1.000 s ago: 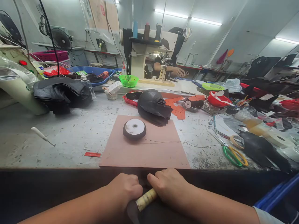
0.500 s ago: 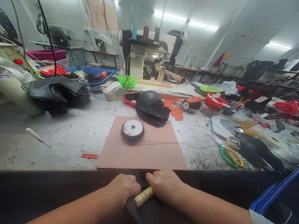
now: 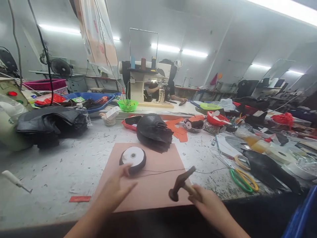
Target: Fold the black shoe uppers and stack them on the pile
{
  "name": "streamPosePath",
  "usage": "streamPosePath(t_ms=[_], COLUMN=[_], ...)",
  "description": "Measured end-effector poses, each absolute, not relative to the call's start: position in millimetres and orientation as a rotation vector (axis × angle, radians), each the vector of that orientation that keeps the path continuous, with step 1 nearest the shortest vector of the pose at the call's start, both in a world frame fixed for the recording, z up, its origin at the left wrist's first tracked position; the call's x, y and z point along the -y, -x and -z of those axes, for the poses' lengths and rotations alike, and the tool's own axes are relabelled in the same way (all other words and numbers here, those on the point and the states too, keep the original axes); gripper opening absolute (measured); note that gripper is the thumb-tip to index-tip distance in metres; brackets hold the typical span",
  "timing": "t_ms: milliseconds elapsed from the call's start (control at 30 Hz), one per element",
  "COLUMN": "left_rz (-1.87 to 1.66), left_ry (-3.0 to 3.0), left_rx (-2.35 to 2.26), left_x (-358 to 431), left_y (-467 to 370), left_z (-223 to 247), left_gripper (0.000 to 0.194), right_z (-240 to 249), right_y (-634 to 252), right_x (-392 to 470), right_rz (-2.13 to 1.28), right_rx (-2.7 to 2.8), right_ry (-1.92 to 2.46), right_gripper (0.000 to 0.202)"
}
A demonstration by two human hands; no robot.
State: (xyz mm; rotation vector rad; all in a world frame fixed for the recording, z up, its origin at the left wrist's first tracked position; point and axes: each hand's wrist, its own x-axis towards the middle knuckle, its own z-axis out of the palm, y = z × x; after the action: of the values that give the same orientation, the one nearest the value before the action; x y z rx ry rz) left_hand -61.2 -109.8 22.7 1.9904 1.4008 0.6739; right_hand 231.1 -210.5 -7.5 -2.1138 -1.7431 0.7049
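A hammer [image 3: 179,185] with a dark metal head and pale handle is gripped in my right hand [image 3: 209,201], held above the right front of a pink board [image 3: 153,195]. My left hand [image 3: 114,186] is over the board's left side, fingers spread, slightly blurred. Its fingertips reach the near edge of a spool of black tape [image 3: 133,158] with a white face; whether they touch it I cannot tell. A thin dark thread [image 3: 163,171] runs from the spool rightward. Behind it lies a stack of black leather pieces [image 3: 153,132], partly over the board.
Green and yellow handled scissors [image 3: 241,180] and a tape roll [image 3: 242,162] lie at right. A white-handled awl [image 3: 16,181] and a red strip [image 3: 79,199] are at left. More black leather [image 3: 49,124] sits back left. Across, a person [image 3: 170,89] sits behind a sewing machine [image 3: 141,79].
Both hands have risen from below the table edge to above the board. My left hand has let go of the hammer and reached toward the spool; the right still holds it. The view has shifted.
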Motion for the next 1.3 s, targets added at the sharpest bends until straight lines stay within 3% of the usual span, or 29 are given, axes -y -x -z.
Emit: streamPosePath(t_ms=[100,300,633,800,933,1067,1200,1300], left_rz=[-0.796,-0.771,-0.896,-1.005,-0.974,-0.807,-0.473,-0.385], left_ry=[-2.035,-2.049,-2.077,-2.05,-2.214,-2.438,-2.434,-2.282], left_rx=[-1.591,-1.547,-1.683,-1.761,-1.75,-1.737,-1.792,-1.823], left_x=[89.2,76.6,65.1,62.9,55.3,51.4,49.2,52.3], left_y=[72.3,64.3,94.3,86.1,71.7,55.9,44.2,39.4], left_z=[-20.8,0.4,32.1,36.3,42.1,36.2,17.1,5.9], left_gripper=[0.046,0.045,0.039,0.037,0.04,0.043,0.048,0.057], right_z=[6.6,8.1,51.0,41.0,30.2,42.2,65.1,78.0], right_y=[-276.4,-323.7,-355.6,-303.9,-208.7,-135.8,-122.9,-131.8], right_x=[195.8,123.4,50.3,57.7,71.3,86.5,89.7,88.1], right_rz=[-0.51,-0.232,-0.17,-0.162,-0.315,-0.433,-0.393,-0.271], right_rx=[1.621,1.645,1.744,1.746,2.041,2.179,2.24,2.255], right_ry=[2.339,2.435,2.432,2.204,1.782,1.531,1.404,1.32], right_gripper=[0.019,0.018,0.018,0.038,0.02,0.029,0.035,0.023])
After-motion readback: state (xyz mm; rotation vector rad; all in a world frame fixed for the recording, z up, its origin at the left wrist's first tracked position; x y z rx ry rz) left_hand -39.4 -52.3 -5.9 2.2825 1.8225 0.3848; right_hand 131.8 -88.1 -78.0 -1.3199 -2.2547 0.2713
